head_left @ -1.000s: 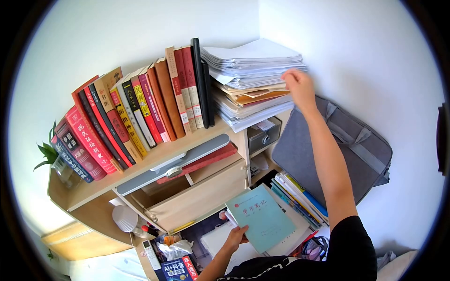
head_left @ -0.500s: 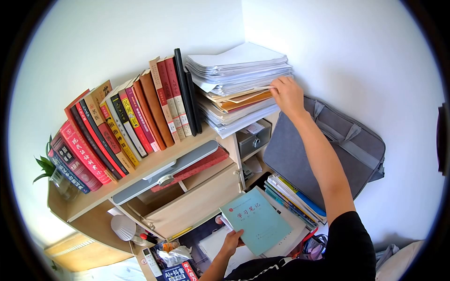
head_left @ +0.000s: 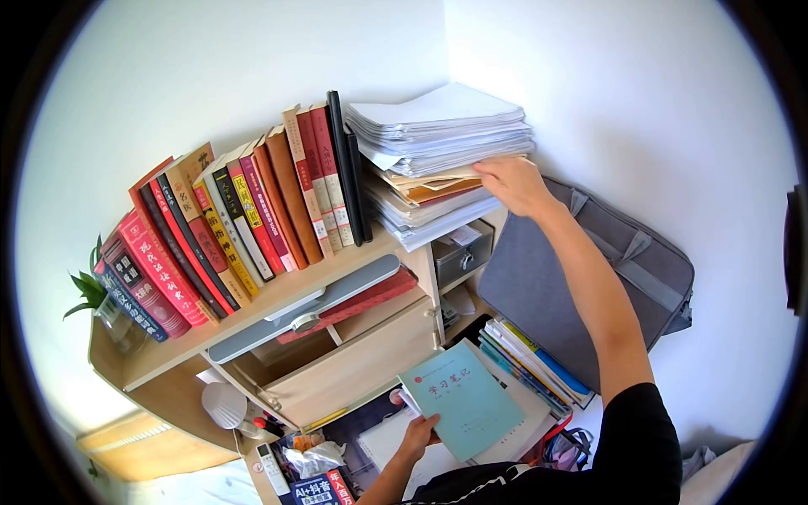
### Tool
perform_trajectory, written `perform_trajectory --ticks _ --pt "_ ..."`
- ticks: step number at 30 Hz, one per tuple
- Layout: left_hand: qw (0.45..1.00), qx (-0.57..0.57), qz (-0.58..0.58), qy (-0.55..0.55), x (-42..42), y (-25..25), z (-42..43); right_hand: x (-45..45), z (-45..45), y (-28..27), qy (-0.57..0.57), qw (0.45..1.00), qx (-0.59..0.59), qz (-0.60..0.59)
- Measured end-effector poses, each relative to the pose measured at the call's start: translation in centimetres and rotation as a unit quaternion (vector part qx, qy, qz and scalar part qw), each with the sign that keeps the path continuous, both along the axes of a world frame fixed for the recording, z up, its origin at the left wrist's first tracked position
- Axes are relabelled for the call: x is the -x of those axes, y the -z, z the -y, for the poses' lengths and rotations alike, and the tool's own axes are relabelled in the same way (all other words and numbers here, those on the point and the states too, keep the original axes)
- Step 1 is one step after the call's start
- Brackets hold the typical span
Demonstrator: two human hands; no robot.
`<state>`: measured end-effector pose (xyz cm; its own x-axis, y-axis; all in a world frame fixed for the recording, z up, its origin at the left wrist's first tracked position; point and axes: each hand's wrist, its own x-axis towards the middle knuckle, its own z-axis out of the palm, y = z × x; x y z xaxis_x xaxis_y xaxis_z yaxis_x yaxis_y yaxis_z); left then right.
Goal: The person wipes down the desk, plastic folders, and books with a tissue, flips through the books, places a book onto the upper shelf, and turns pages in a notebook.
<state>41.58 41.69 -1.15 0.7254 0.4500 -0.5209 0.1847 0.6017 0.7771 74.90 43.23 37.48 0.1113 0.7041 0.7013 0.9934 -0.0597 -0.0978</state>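
Observation:
My left hand grips the lower left edge of a light blue notebook with red lettering on its cover. Loose papers lie beneath the notebook. High on the right, my right hand pinches the front edge of tan folders midway up a tall paper stack. White sheets lie above and below those folders. The stack rests on the shelf top, beside two black upright folders.
Upright books line the shelf, with a potted plant at the left end. A grey bag leans at the right wall. Below stand more books, a white lamp and a remote.
My right hand has come down and left from beside the upper stack to the tan folders' edge. My left hand still holds the notebook. The camera view has shifted slightly.

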Motion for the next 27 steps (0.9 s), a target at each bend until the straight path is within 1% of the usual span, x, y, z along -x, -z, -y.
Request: perform_trajectory --ticks 1,3,4,6,10,12,14,16,17,19,20,23,26,27 --pt "1.0 -0.004 -0.002 0.001 0.0 -0.1 0.0 0.0 -0.1 0.5 -0.002 1.0 0.001 0.0" --pt "1.0 -0.004 0.007 -0.001 0.0 0.3 0.0 0.4 -0.3 1.4 -0.023 0.993 -0.075 0.088" --pt "1.0 -0.006 0.014 0.0 0.0 0.6 0.0 0.5 -0.4 1.5 -0.026 0.993 -0.074 0.088" --pt "1.0 0.001 0.021 -0.006 -0.1 0.8 0.0 2.1 -0.2 0.9 0.016 0.999 -0.033 -0.011" --pt "1.0 -0.007 0.011 0.001 0.1 -0.3 0.3 3.1 -0.5 0.9 0.05 0.999 -0.014 -0.002" --pt "1.0 -0.01 0.016 0.001 0.2 0.1 0.4 3.1 -0.6 1.3 0.074 0.996 -0.023 0.04" --pt "1.0 -0.014 0.024 0.001 0.1 -0.1 0.4 3.5 -0.7 1.4 0.067 0.997 -0.02 0.038" --pt "0.998 -0.045 -0.002 0.042 0.2 -0.9 0.2 3.7 -0.8 1.2 0.062 0.997 -0.019 0.036" --pt "0.998 -0.046 -0.003 0.044 0.1 -1.1 -0.1 3.8 -0.8 1.2 0.063 0.997 -0.017 0.035" --pt "0.984 -0.088 -0.065 0.142 0.4 -1.6 -1.3 3.9 -0.7 1.4 0.067 0.997 -0.016 0.032" --pt "0.983 -0.089 -0.067 0.144 0.6 -1.9 -2.0 3.8 -0.6 1.6 0.067 0.997 -0.028 0.032" --pt "0.953 -0.149 -0.099 0.243 1.2 -3.9 -4.1 3.7 -0.7 1.9 0.063 0.997 -0.045 0.03" --pt "0.959 -0.115 -0.061 0.25 1.6 -3.0 -5.6 3.4 -1.3 2.6 0.077 0.996 -0.017 0.031" --pt "0.965 -0.091 -0.069 0.236 3.6 -1.9 -3.7 4.6 -1.8 4.4 0.059 0.998 0.004 0.021"
